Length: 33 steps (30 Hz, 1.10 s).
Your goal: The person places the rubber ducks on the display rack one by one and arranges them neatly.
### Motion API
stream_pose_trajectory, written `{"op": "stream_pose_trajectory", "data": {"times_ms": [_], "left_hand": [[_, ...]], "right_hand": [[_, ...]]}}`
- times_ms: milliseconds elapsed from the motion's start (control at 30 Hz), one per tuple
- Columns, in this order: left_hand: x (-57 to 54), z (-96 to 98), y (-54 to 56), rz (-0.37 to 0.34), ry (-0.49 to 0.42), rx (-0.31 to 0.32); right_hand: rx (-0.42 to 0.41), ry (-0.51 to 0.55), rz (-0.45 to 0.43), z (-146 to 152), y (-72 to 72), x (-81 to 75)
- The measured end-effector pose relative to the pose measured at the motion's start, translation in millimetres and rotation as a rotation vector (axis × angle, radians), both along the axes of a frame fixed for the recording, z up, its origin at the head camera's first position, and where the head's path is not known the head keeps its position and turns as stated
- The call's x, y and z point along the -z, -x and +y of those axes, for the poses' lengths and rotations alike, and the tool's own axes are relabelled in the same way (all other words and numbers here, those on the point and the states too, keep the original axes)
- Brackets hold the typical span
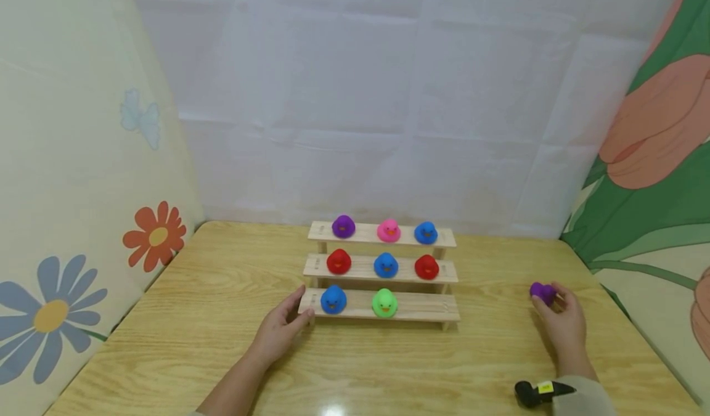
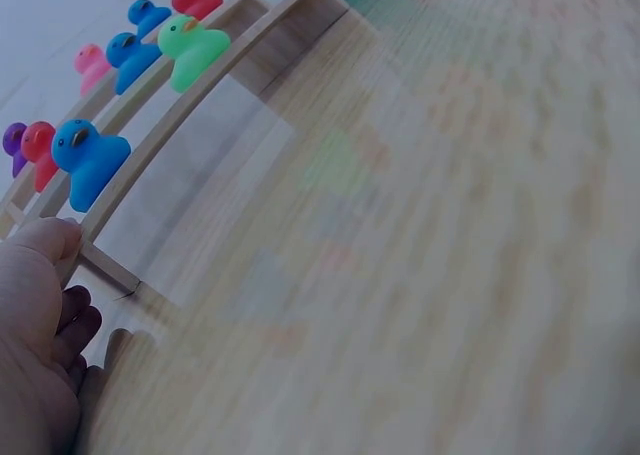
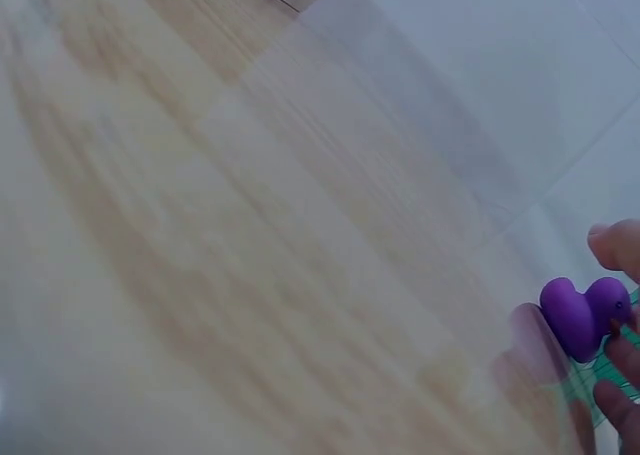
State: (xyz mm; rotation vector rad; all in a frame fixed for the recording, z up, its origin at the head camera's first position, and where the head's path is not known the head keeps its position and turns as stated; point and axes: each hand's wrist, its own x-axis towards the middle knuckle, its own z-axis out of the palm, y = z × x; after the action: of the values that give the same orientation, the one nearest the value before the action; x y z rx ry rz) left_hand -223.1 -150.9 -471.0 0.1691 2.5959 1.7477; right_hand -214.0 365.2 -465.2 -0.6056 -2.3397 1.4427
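In the head view my left hand (image 1: pixel 279 330) holds the left end of the lowest board of a wooden three-tier stand (image 1: pixel 416 305). Its thumb lies on top of the board in the left wrist view. Far to the right, my right hand (image 1: pixel 567 325) has thumb and fingers around a purple rubber duck (image 1: pixel 542 293). In the right wrist view that purple duck (image 3: pixel 572 320) is low over the table, partly hidden by the fingertips. On the lowest tier sit a blue duck (image 1: pixel 333 300) and a green duck (image 1: pixel 385 304).
The middle tier bears two red ducks (image 1: pixel 339 262) and a blue one (image 1: pixel 386 265). Purple (image 1: pixel 344 227), pink (image 1: pixel 389 231) and blue (image 1: pixel 426 233) ducks line the top tier. White cloth (image 1: pixel 355 95) hangs behind the wooden table (image 1: pixel 233 268); floral panels flank it.
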Motion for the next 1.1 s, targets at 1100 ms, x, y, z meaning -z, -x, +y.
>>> {"op": "stream_pose_trajectory", "data": {"times_ms": [1100], "left_hand": [[-1.5, 0.3, -2.1, -0.012, 0.015, 0.0]], "right_hand": [[-0.035, -0.072, -0.067, 0.3, 6.6, 3.8]]}}
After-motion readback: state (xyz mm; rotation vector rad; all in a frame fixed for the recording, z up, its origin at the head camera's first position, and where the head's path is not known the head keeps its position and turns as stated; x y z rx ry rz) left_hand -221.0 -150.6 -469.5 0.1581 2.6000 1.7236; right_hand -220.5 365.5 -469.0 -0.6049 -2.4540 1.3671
